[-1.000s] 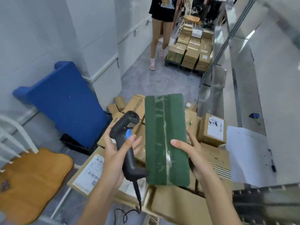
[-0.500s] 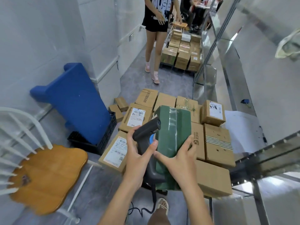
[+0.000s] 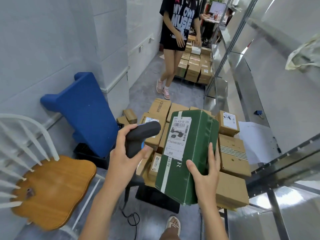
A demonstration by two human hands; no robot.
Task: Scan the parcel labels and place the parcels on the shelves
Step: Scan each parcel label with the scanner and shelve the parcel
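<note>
Green parcel point(image 3: 195, 153) in right hand point(image 3: 205, 172)

A parcel stockroom: labelled cardboard boxes point(image 3: 231, 153) heaped on the floor beside metal shelving point(image 3: 242, 54).

The left hand point(image 3: 123, 159) grips a black scanner point(image 3: 138, 138), its head close to the white label point(image 3: 178, 135) of a green parcel point(image 3: 188, 156). The right hand point(image 3: 205, 172) holds this parcel tilted above brown boxes point(image 3: 232, 154) on the floor.
</note>
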